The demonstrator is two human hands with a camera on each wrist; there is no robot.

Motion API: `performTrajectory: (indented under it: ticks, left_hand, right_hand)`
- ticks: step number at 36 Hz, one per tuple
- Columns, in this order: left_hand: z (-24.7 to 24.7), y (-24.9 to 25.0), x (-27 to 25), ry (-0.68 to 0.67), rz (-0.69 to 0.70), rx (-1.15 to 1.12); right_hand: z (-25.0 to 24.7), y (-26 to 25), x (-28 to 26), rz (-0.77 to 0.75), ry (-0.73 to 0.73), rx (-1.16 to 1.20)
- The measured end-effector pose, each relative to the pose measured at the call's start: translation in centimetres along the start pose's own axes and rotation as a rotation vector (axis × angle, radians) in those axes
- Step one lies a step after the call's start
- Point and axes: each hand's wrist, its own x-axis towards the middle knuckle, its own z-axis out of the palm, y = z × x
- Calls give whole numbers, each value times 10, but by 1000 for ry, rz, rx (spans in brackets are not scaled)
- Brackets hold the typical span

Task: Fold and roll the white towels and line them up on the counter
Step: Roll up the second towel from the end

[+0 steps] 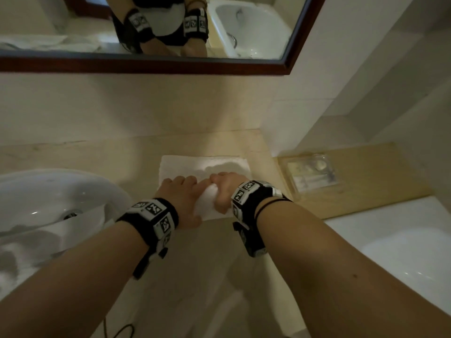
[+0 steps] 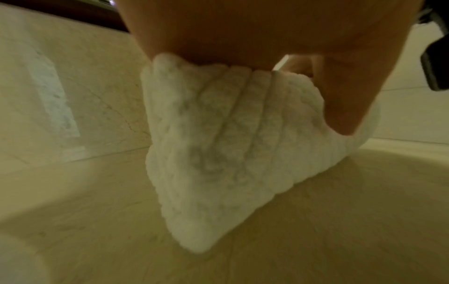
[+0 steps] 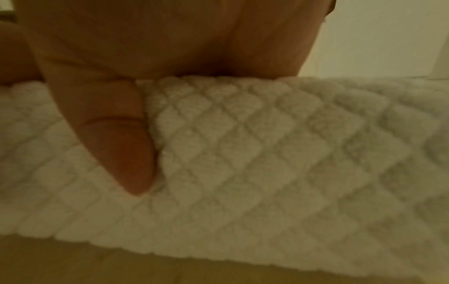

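Head view, lower half: two bare forearms with black-and-white marker bands at the wrists, reaching up-frame over the beige stone table (image 1: 136, 152). Centre of frame: left hand (image 1: 181, 198) and right hand (image 1: 225, 191) side by side, touching, both curled over the rolled near end of a white towel (image 1: 202, 167); thumbs tucked under the roll, fingers bent over its top. Beyond the hands: unrolled remainder of the towel lying flat on the table, far edge near the wall. Left wrist view: rolled end of the towel (image 2: 230, 153) gripped from above by the left hand (image 2: 218, 38), roll resting on the table (image 2: 97, 211). Right wrist view: diamond-quilted towel (image 3: 267, 163) filling the frame, thumb of the right hand (image 3: 116, 134) pressed into the pile. Left of frame in the head view: white sink (image 1: 44, 191). Right of centre: clear tray (image 1: 310, 172) on a wooden board (image 1: 366, 198). Top of frame: dark-framed mirror (image 1: 170, 65) reflecting both wrists.
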Motion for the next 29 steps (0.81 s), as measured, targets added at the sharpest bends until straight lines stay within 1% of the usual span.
performTrajectory:
  ticks: [2, 4, 7, 8, 12, 14, 17, 20, 23, 26, 27, 29]
  left_hand:
    - [-8, 1, 3, -46, -12, -30]
    - [-13, 3, 8, -62, -34, -71]
    - [-15, 2, 16, -111, -61, -121]
    - [-16, 1, 18, -137, -63, -128]
    - [-20, -5, 29, -227, -65, -201]
    - [-22, -7, 34, -277, -73, -278]
    - [-21, -9, 37, -350, -80, -405]
    - [-14, -9, 35, -409, -67, -508]
    - [-10, -9, 33, -406, -70, -544]
    - [-13, -8, 27, -366, -81, -496]
    - [-14, -8, 26, -335, -82, -455]
    - [-15, -10, 23, -228, -80, -340]
  right_hand:
    - [-3, 0, -1, 5, -18, 39]
    - [-4, 2, -1, -2, -28, 60]
    - [4, 6, -1, -20, -3, 14]
    - [6, 7, -2, -32, 30, -12]
    - [19, 15, -18, -103, 275, -116]
    - [29, 22, -24, -126, 336, -144]
    - [37, 26, -29, -154, 307, -211]
    - [36, 23, -30, -141, 265, -254]
    - [35, 20, -28, -138, 270, -224]
    - [27, 17, -24, -129, 231, -230]
    - [22, 16, -22, -117, 203, -235]
    - [15, 15, -16, -83, 157, -207]
